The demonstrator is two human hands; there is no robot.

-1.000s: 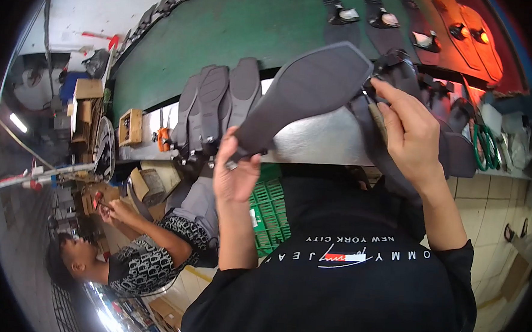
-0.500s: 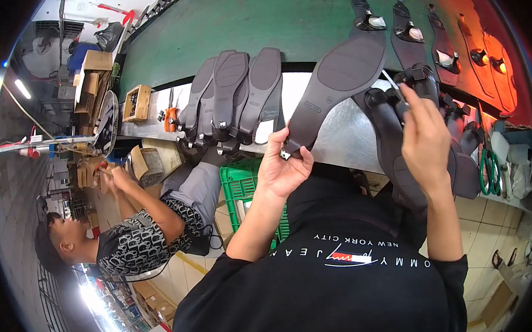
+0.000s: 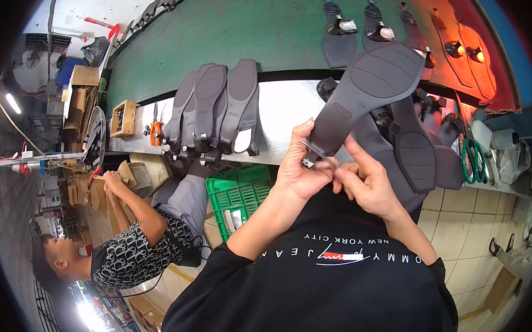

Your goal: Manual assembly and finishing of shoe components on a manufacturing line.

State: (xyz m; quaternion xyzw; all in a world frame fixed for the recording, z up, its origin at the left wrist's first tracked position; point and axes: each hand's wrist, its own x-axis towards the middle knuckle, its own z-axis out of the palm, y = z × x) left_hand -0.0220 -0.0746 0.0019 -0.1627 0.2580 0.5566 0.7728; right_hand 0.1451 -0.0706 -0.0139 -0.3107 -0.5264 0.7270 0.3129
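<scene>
My left hand (image 3: 298, 174) is closed round the narrow end of a dark grey sandal (image 3: 379, 76), its sole turned up toward me and its wide end pointing away to the right. At the held end sits a small shiny piece, perhaps a buckle. In my right hand (image 3: 370, 183) is a thin, pointed metal tool (image 3: 313, 147), pinched in the fingers, its tip crossing the sandal's narrow end by my left thumb. Exactly what kind of tool this is cannot be made out. More dark sandals (image 3: 416, 147) lie on the metal ledge beyond my right hand.
A green work surface (image 3: 255, 27) stretches behind the metal ledge (image 3: 281, 106). Several sandals (image 3: 206, 97) stand grouped at left, near orange-handled pliers (image 3: 155, 133) and a wooden box (image 3: 123, 118). Green-handled scissors (image 3: 473, 159) lie right. A green crate (image 3: 240, 192) and a co-worker (image 3: 141, 243) are left.
My right hand has come down and left from the far sandals, bringing the metal tool to the held sandal's narrow end. The sandal's wide end has swung right.
</scene>
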